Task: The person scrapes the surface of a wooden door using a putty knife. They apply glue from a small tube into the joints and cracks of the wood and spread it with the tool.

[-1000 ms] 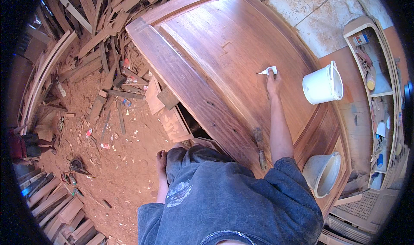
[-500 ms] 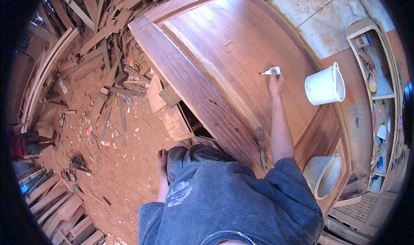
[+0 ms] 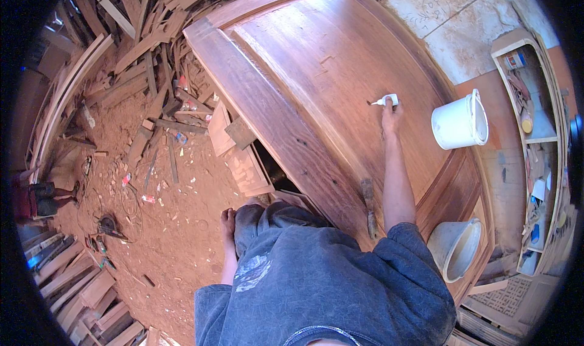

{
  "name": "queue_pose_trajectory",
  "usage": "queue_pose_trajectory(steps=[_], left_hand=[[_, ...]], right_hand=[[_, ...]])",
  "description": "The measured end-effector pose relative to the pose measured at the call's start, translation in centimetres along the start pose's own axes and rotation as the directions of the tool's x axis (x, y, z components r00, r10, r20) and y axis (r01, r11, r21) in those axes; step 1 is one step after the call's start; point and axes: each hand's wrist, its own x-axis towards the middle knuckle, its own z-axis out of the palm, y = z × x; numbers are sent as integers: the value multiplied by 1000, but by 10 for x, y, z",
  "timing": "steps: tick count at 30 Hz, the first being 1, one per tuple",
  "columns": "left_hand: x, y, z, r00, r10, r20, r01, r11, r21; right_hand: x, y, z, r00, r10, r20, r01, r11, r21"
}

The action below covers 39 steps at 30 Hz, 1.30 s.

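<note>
A small white squeeze bottle [image 3: 388, 99] with a thin, dark-tipped nozzle is gripped in my right hand [image 3: 390, 119]. It lies tilted low over the brown wooden panel [image 3: 328, 84], its nozzle pointing left; I cannot tell whether the tip touches the wood. Short dark marks [image 3: 328, 60] show on the panel farther away. My left hand [image 3: 227, 222] hangs beside my left thigh, fingers curled in, with nothing visible in them. A worn, narrow hand tool [image 3: 368, 207] rests on the panel left of my right forearm.
A white bucket [image 3: 453, 124] stands on the panel's right side, a grey one [image 3: 453, 248] nearer me. Beyond is a shelf unit [image 3: 524, 133] with tools. Scrap wood [image 3: 146, 48] is heaped far left. Another person's legs [image 3: 58, 199] show at the left edge.
My right hand and the bottle have shifted very slightly to the right across the panel. The view has tilted a little; my left hand stays beside my thigh.
</note>
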Motion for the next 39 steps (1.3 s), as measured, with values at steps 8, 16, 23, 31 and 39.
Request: queue_pose_trajectory(steps=[8,16,23,31,39], left_hand=[[-3,3,2,1000,-19,-8,19,1000,-25],[-4,3,1,999,-28,-22,27,999,-37],[-3,14,5,1000,-16,9,16,1000,12],[0,23,7,1000,-13,29,11,997,70],[-4,28,5,999,-23,30,21,998,67]], right_hand=[[-4,-10,-1,1000,-24,-10,23,998,-50],[-4,-9,0,1000,4,12,-3,999,-39],[4,-5,-3,994,105,39,-109,987,118],[3,-14,11,1000,11,-15,-10,998,64],[2,-18,14,998,-59,13,59,998,-1]])
